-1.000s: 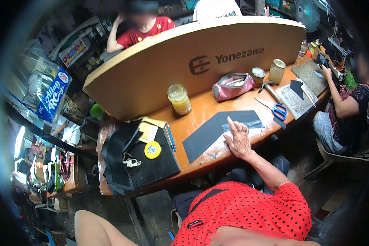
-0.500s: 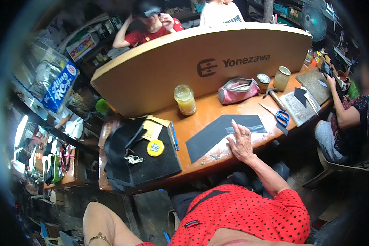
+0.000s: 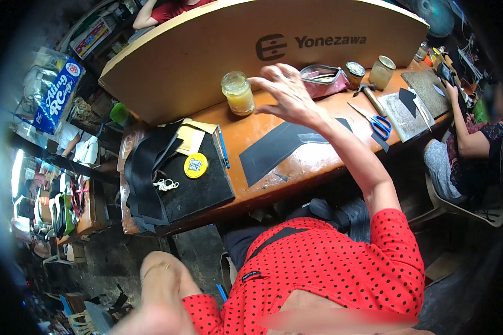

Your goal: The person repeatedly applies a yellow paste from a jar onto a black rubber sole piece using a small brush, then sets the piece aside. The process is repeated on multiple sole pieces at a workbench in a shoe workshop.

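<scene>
Yellowish glass jar (image 3: 238,97) stands just beside our right hand (image 3: 289,96), grip spread; our blurred left hand (image 3: 148,319) we can't tell.

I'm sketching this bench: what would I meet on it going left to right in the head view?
Black strips, yellow round lid, jar with yellowish contents, pink pouch, blue-handled scissors, brownish slab.

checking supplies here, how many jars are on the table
3 clearly visible: the yellowish jar beside the right hand, and a small jar and a taller jar right of the pink pouch. Something jar-like farther right is too unclear to count.
</scene>
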Tool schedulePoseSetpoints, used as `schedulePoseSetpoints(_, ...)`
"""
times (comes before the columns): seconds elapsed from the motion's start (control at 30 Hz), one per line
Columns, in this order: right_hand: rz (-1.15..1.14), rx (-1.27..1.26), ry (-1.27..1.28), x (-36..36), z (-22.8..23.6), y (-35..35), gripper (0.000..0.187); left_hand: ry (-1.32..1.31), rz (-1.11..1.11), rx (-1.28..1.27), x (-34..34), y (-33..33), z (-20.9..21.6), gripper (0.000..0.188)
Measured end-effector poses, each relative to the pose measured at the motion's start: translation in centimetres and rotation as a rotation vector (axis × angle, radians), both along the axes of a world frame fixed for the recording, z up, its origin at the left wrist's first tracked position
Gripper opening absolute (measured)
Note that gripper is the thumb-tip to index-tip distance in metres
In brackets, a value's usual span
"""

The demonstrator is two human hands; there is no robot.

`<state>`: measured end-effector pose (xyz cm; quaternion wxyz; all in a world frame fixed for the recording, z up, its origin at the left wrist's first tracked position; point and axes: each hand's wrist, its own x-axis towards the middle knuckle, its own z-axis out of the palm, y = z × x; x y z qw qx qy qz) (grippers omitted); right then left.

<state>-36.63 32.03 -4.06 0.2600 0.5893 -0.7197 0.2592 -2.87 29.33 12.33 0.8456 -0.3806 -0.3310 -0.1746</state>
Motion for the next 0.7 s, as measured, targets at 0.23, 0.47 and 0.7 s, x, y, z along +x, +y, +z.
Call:
schedulePoseSetpoints(0.23, -0.187, 0.581, 0.094, -2.4, 0.8, -10.8, 0.065, -1.288, 0.722, -0.035, -8.6, -11.6, -17.8, 0.062)
schedulePoseSetpoints(0.47, -0.208, 0.74, 0.181, -2.7, 1.9, -12.8, 0.075, -1.571, 0.796, 0.104, -8.1, -15.7, -27.6, 0.062)
schedulePoseSetpoints(0.7, -0.187, 0.505, 0.216, 0.4, 4.4, -7.9, 0.059, -1.897, 0.88, -0.144, -8.6, -14.6, -26.2, 0.046)
